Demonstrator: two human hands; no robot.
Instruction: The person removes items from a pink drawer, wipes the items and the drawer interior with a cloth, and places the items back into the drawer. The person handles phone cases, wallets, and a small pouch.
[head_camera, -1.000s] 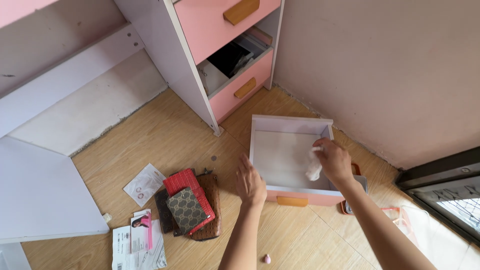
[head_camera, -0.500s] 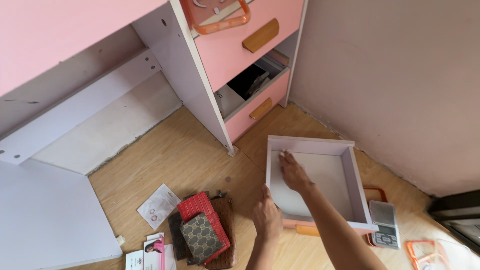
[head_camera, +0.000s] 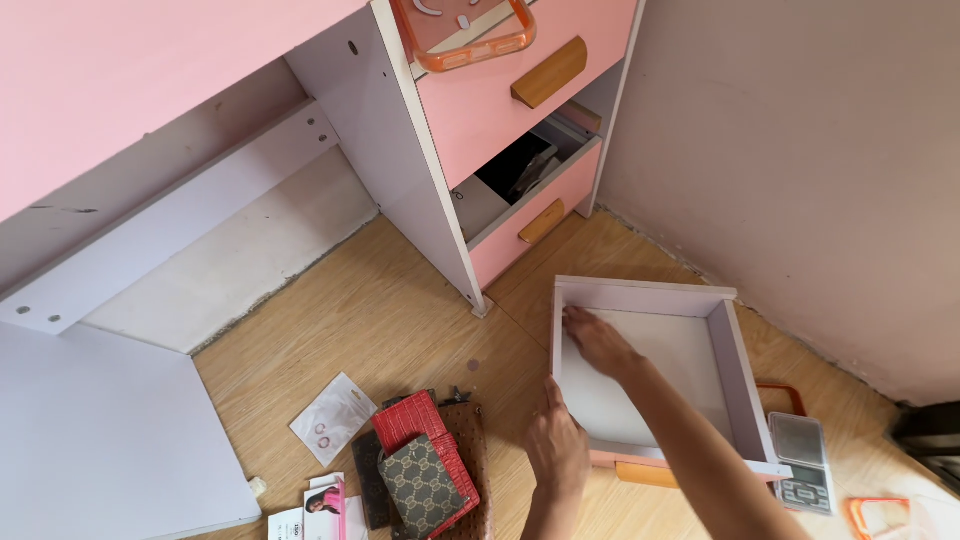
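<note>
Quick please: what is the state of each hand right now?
Left hand: open, against the outer left side of the drawer, holding nothing.
Right hand: pressed inside the drawer; grip cannot be told.

A pink-fronted drawer (head_camera: 700, 385) with pale walls lies open side up on the wooden floor. It sits near the wall corner.

floor (head_camera: 400, 310): light wood-look planks | wall (head_camera: 800, 150): plain pinkish, scuffed nr base | desk (head_camera: 150, 90): pink top, white side panels | drawer unit (head_camera: 520, 90): pink fronts w/ wooden handles | daylight, soft
</note>
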